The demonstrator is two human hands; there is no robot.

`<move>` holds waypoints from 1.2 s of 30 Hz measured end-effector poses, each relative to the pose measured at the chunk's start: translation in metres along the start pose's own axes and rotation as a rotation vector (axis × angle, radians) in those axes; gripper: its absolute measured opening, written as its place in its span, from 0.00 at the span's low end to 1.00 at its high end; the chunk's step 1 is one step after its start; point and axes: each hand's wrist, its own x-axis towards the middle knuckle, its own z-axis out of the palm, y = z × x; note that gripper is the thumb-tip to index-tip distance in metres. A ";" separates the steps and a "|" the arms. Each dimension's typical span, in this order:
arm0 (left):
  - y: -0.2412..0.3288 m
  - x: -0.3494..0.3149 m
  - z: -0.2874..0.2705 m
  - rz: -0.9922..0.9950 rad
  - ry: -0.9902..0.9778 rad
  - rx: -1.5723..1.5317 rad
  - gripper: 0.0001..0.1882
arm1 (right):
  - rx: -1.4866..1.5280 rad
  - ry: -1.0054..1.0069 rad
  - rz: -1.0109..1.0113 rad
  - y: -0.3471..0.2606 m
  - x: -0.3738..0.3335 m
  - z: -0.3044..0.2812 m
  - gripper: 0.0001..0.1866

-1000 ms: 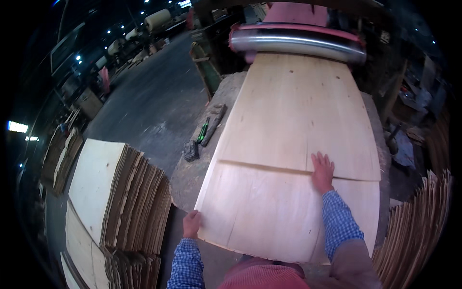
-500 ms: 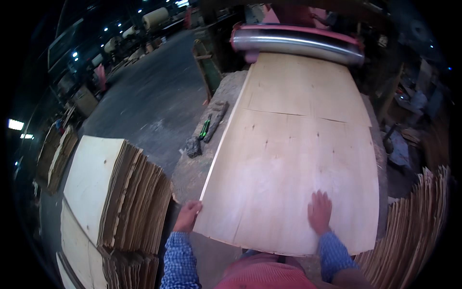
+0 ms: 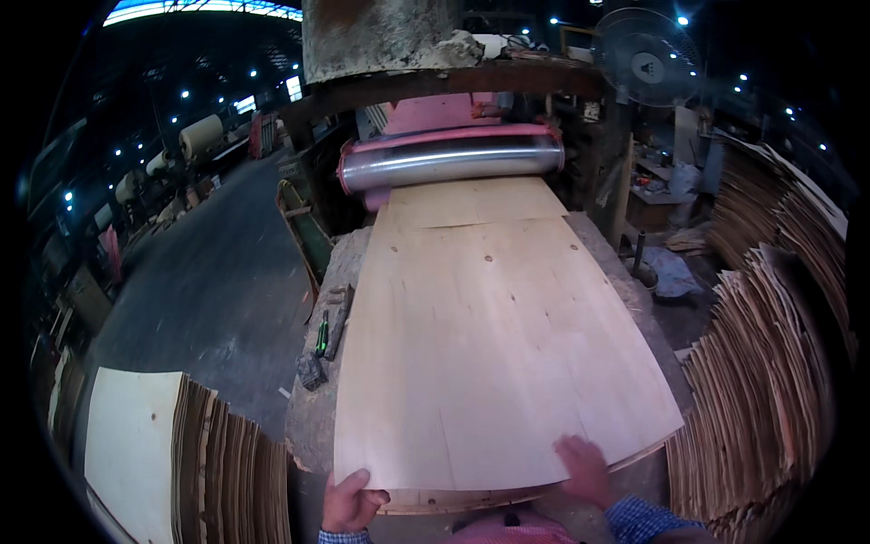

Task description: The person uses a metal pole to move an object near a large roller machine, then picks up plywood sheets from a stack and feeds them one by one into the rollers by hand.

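Note:
A wide, pale wood veneer sheet (image 3: 489,344) lies on the worktable before me, its far end overlapping another veneer sheet (image 3: 471,201) that reaches the shiny metal roller (image 3: 453,161). My left hand (image 3: 352,501) pinches the near left corner, thumb on top and fingers beneath. Fingers stretched out, my right hand (image 3: 584,467) rests at the near edge, right of the middle; its fingers are slightly blurred. Below the near edge shows the rim of another sheet (image 3: 453,500).
A green-and-black cutter (image 3: 323,334) and a dark block (image 3: 311,370) lie on the table's left ledge. Veneer stacks stand at left (image 3: 217,462) and right (image 3: 752,390). A fan (image 3: 647,67) is at the back right. Floor (image 3: 217,263) stretches along the left.
My view has tilted up and turned. My right hand has gone from flat on the sheet to its near edge. The overlap now lies closer to the roller; my left hand still grips the corner.

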 end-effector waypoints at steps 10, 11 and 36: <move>-0.027 -0.068 -0.076 -0.152 0.405 0.156 0.18 | -0.116 -0.015 0.047 -0.010 -0.045 -0.013 0.34; -0.028 -0.070 -0.078 -0.145 0.441 0.191 0.17 | -0.108 -0.042 0.042 -0.024 -0.048 -0.023 0.34; -0.069 0.035 -0.137 -0.103 0.900 0.846 0.29 | -0.152 0.108 0.010 0.122 0.302 0.081 0.29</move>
